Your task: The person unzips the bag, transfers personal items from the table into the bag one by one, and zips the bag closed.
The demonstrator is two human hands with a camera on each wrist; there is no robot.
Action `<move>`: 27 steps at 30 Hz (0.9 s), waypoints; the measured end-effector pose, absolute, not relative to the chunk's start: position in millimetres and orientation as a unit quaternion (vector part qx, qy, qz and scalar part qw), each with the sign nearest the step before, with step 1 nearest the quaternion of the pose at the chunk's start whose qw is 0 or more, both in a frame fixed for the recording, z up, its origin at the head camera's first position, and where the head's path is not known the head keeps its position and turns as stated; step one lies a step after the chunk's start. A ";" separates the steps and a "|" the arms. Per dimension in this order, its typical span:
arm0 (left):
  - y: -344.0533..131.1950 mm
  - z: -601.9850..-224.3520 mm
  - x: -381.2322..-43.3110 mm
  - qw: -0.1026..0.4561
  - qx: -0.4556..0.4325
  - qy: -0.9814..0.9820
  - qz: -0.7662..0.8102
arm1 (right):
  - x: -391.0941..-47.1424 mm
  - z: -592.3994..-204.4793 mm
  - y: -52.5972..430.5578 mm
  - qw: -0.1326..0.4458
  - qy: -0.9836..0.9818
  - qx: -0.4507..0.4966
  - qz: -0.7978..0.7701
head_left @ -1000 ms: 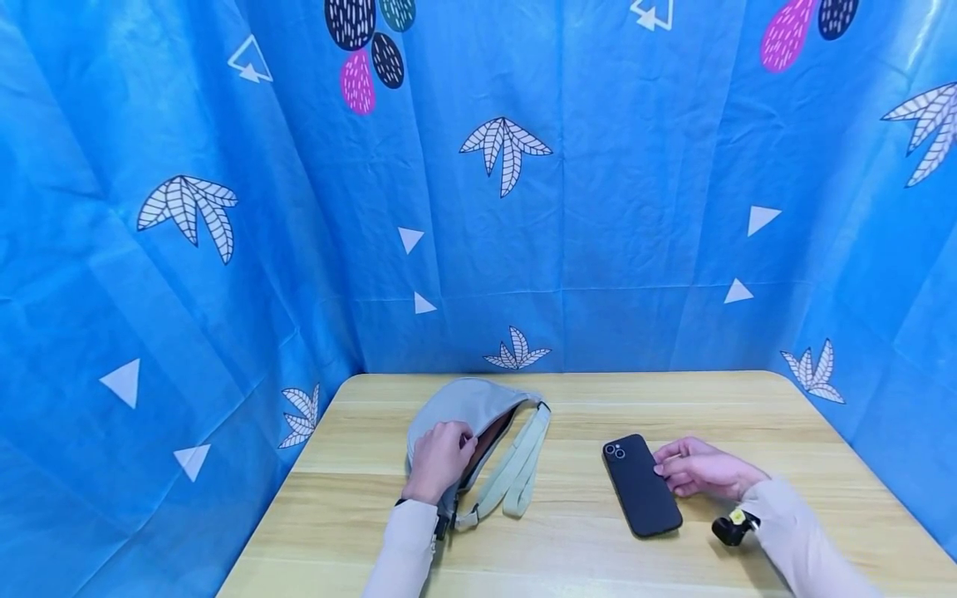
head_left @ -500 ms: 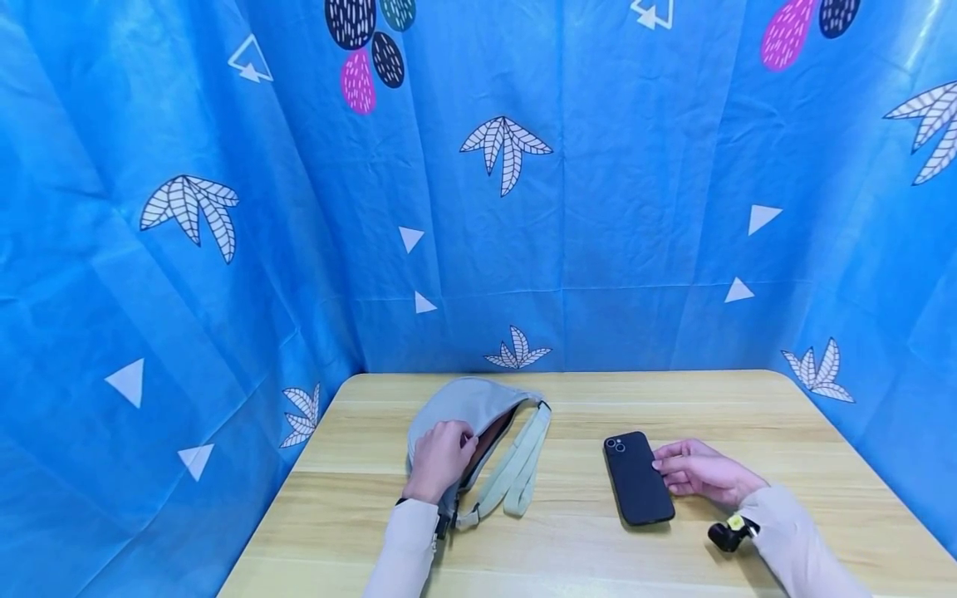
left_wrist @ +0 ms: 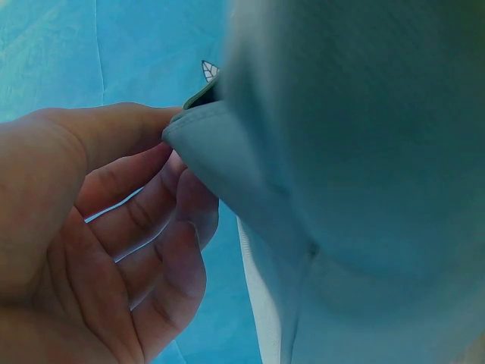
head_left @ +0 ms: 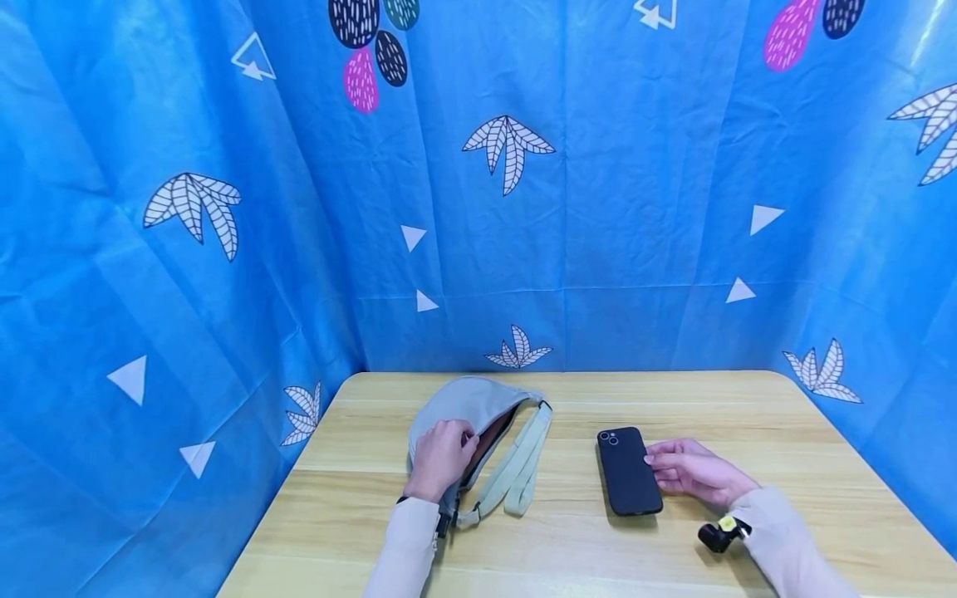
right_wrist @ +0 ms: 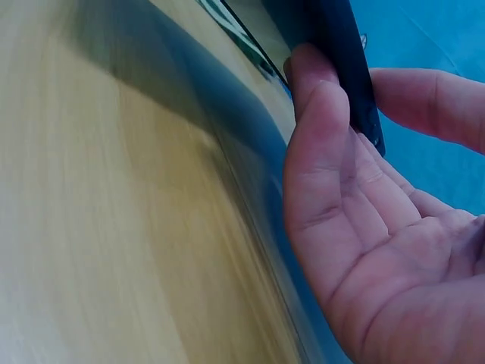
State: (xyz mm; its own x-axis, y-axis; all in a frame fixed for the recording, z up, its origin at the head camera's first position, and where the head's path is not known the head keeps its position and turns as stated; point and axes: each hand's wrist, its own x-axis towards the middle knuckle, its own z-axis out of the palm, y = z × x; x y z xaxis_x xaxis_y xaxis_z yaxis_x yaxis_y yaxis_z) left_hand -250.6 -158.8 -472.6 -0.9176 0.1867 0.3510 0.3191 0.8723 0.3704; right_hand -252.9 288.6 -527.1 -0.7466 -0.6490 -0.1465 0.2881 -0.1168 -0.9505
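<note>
A black smartphone point(head_left: 630, 473) with two camera lenses on its back is pinched along its right edge by my right hand point(head_left: 695, 472). In the right wrist view the thumb presses one face of the phone point(right_wrist: 333, 45) and curled fingers lie behind the other; its shadow falls on the wood. My left hand point(head_left: 443, 457) pinches the opening edge of a grey-green waist bag point(head_left: 467, 400), which gapes to show a brown lining. Thumb and forefinger meet at the fabric corner in the left wrist view, where the bag point(left_wrist: 364, 189) fills the right side.
A pale green strap point(head_left: 516, 465) lies looped on the wooden table point(head_left: 568, 548) to the right of the bag. Blue patterned curtains point(head_left: 635, 208) hang behind the table and along both sides. A small black device point(head_left: 721, 536) is at the right cuff.
My right hand has moved slightly left with the smartphone, whose lower end has risen and swung toward upright. The left hand and the bag have stayed in place.
</note>
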 end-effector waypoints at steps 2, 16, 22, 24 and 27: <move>-158.5 -471.8 -250.6 0.155 -0.132 -0.955 -0.214 | -253.4 -527.7 285.6 0.317 0.578 -0.157 -0.735; -158.5 -470.9 -251.2 0.150 -0.129 -0.956 -0.217 | -254.2 -527.0 258.5 0.294 0.573 -0.126 -0.754; -158.7 -471.7 -251.8 0.152 -0.129 -0.956 -0.215 | -255.9 -528.1 244.3 0.294 0.574 -0.112 -0.756; -159.0 -472.3 -251.9 0.153 -0.130 -0.956 -0.215 | -256.7 -527.8 238.6 0.295 0.573 -0.112 -0.756; -159.4 -473.0 -252.0 0.154 -0.130 -0.956 -0.214 | -258.0 -527.0 229.4 0.298 0.571 -0.116 -0.756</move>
State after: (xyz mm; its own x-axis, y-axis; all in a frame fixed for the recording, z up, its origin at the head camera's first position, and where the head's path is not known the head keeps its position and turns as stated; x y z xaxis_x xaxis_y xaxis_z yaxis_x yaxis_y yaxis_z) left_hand -252.0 -159.4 -473.0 -0.9191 0.1822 0.3495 0.3140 0.8745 0.3697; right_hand -258.0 229.4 -527.0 -0.7958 -0.5827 -0.1651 0.3180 -0.1701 -0.9327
